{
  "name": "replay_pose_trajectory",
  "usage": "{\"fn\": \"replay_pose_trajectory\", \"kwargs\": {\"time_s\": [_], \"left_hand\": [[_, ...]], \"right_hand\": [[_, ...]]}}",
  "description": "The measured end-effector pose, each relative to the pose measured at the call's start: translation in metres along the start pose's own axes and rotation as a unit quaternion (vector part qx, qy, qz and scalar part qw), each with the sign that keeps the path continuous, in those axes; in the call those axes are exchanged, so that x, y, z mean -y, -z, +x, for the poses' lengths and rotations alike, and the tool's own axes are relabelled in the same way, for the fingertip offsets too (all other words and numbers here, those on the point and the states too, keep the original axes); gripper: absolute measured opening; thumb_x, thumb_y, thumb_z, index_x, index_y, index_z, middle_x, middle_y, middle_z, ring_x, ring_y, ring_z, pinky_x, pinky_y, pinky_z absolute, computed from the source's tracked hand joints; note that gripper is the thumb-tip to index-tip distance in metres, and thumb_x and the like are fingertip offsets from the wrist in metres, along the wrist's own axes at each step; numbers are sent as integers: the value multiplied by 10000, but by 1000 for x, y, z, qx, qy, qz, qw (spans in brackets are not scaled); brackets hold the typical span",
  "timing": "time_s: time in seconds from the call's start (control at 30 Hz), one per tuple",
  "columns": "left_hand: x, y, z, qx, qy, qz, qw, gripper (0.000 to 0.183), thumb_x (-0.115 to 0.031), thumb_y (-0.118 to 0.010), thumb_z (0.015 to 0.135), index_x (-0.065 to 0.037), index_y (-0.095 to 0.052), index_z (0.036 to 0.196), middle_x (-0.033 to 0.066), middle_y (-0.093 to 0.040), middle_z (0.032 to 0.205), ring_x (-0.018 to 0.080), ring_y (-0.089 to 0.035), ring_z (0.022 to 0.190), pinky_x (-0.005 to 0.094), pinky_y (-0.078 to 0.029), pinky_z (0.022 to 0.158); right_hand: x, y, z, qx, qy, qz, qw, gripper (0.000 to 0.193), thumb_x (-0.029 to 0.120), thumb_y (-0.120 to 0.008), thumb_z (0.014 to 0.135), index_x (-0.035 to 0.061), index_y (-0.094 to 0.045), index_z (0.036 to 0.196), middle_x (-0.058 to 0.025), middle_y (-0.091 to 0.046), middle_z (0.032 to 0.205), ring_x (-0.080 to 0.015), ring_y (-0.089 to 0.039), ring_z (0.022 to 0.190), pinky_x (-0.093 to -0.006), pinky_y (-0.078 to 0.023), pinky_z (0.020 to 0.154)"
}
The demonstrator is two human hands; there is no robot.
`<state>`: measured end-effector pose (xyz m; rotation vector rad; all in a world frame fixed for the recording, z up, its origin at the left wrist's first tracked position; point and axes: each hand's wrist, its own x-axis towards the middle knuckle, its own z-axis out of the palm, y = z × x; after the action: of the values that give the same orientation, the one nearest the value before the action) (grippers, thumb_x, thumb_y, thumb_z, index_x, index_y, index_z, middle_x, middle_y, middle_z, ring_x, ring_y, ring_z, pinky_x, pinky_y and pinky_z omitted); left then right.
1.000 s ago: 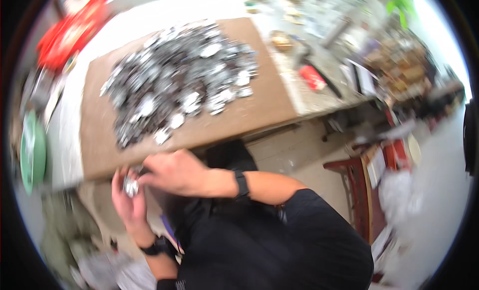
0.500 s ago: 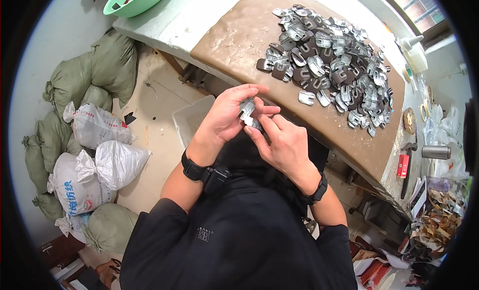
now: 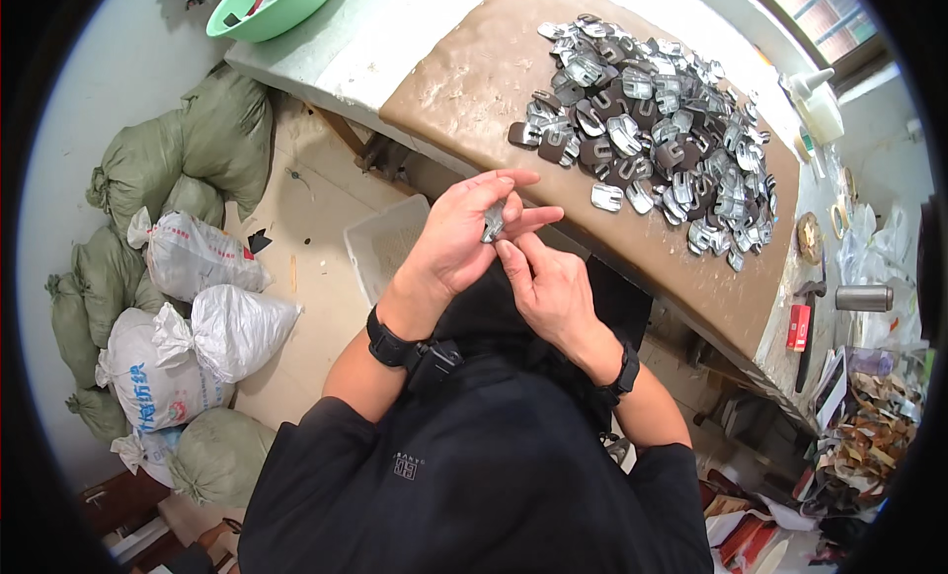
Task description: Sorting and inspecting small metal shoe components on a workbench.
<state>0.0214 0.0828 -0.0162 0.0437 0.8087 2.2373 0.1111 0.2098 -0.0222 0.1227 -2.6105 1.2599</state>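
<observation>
Above my lap and close to the near edge of the work table, my left hand (image 3: 452, 236) holds a small shiny silver clip-like piece (image 3: 493, 222), with its outer fingers stretched toward the right. My right hand (image 3: 555, 286) is closed in a pinch, thumb and forefinger at the lower end of that piece. The fingers cover much of it, so its full shape is hidden. On the brown table mat (image 3: 464, 80) lies a big heap of similar clips (image 3: 647, 120), silver and dark brown, flat with U-shaped slots.
A translucent white bin (image 3: 380, 240) stands on the floor beside the table. Green sacks (image 3: 227, 130) and white sacks (image 3: 242, 327) line the left wall. A green basin (image 3: 272, 11) sits at the table's far left. At the right are a glue bottle (image 3: 816, 105), a metal cylinder (image 3: 864, 298) and scraps (image 3: 864, 426).
The silver piece has turned between my fingers and shows less of itself now. My right fingertips have shifted slightly, and my left hand's outer fingers reach further right.
</observation>
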Motion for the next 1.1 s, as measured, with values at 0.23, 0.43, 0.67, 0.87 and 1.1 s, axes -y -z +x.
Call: {"fn": "replay_pose_trajectory", "kwargs": {"time_s": [0.23, 0.43, 0.67, 0.87, 1.1], "left_hand": [[-1, 5, 0, -36, -26, -10, 999, 307, -147, -464, 1010, 60, -546, 1222, 60, -622, 762, 379, -656, 1058, 441, -501, 970], [-5, -1, 0, -85, -54, 76, 992, 308, -209, -458, 1030, 24, -544, 1212, 67, -642, 782, 333, -671, 1044, 404, -542, 890], [9, 7, 4, -101, -99, 58, 988, 283, -222, -457, 1039, 5, -536, 1189, 75, -660, 801, 315, -689, 998, 361, -556, 825], [12, 8, 3, -96, -180, 109, 973, 262, -191, -455, 1042, 9, -534, 1192, 79, -655, 783, 316, -692, 981, 358, -541, 849], [5, 11, -2, -115, -178, 81, 974, 255, -179, -450, 1044, 17, -542, 1179, 72, -648, 759, 312, -682, 1007, 343, -525, 864]], "right_hand": [[12, 16, 0, 30, -16, 58, 998, 261, 283, -513, 1010, 39, -607, 998, -179, -625, 708, -399, -621, 653, -461, -478, 573], [11, 22, 16, 131, -200, 201, 950, 334, 302, -434, 1045, 17, -606, 1029, -77, -558, 586, -165, -544, 523, -327, -429, 524], [14, 14, 16, 120, -271, 264, 918, 339, 306, -423, 1048, 19, -597, 995, -18, -537, 571, -97, -493, 500, -291, -410, 501], [16, 14, 20, 131, -289, 256, 913, 353, 314, -421, 1047, 15, -596, 980, -16, -528, 567, -92, -486, 499, -286, -403, 491], [20, 12, 19, 131, -274, 261, 916, 351, 311, -427, 1045, 16, -597, 959, -11, -523, 570, -86, -468, 499, -284, -390, 491]]}}
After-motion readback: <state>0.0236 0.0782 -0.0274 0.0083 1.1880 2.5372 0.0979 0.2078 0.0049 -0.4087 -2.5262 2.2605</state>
